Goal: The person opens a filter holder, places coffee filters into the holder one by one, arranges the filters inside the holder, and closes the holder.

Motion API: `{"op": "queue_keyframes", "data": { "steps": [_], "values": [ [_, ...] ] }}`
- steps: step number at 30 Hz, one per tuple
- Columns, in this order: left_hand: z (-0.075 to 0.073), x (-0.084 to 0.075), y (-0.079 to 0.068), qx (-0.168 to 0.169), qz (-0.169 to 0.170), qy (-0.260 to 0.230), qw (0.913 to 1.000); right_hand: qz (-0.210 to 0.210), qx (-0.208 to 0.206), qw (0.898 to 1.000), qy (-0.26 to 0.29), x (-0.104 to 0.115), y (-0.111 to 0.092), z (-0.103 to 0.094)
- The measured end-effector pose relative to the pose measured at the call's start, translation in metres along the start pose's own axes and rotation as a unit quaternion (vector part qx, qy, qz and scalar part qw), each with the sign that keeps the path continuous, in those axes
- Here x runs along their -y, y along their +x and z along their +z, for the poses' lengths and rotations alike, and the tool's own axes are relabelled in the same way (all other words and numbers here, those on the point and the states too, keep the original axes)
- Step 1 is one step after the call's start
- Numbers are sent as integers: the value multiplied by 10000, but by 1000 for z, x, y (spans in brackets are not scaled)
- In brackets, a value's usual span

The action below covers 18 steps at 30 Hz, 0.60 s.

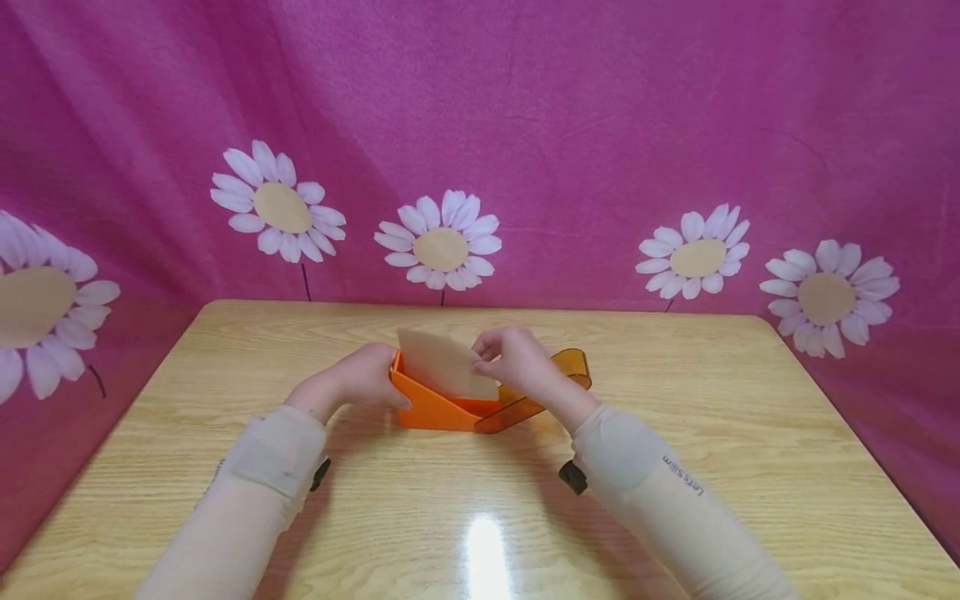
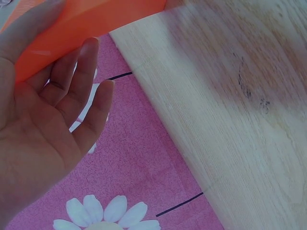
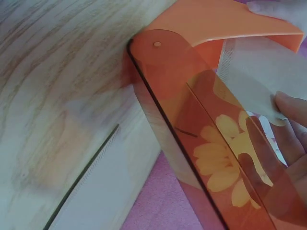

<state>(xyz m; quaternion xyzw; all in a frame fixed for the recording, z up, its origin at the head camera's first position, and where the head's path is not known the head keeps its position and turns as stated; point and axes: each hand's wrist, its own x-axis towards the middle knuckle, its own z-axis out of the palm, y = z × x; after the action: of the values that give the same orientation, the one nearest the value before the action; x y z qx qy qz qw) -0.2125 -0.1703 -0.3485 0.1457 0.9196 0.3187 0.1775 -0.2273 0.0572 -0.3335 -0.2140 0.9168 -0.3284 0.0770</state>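
An orange open-topped holder [image 1: 431, 410] with a slanted front stands mid-table. Its see-through amber lid [image 1: 574, 363] is swung back to the right on a hinge. My left hand [image 1: 369, 377] grips the holder's left end, thumb on the near face, fingers behind. A light-brown paper coffee filter [image 1: 438, 362] stands partly inside, rising above the rim. Its crimped edge shows in the right wrist view. With thumb and fingers, my right hand [image 1: 516, 358] pinches the filter's right edge, partly behind the lid in the right wrist view. The holder's inside is mostly hidden.
The wood-grain table [image 1: 675, 367] has rounded back corners. Behind it hangs a pink curtain [image 1: 570, 150] printed with white daisies. Both forearms wear pale sleeves [image 1: 277, 458] with dark wrist devices [image 1: 573, 477]. Light glares near the table's front.
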Motion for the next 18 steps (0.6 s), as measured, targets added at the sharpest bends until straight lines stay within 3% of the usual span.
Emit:
{"op": "queue_keyframes", "data": {
  "steps": [18],
  "values": [
    [1,3,2,-8,110,30,9999,16,60,9996,-290,-3,4,9]
  ]
}}
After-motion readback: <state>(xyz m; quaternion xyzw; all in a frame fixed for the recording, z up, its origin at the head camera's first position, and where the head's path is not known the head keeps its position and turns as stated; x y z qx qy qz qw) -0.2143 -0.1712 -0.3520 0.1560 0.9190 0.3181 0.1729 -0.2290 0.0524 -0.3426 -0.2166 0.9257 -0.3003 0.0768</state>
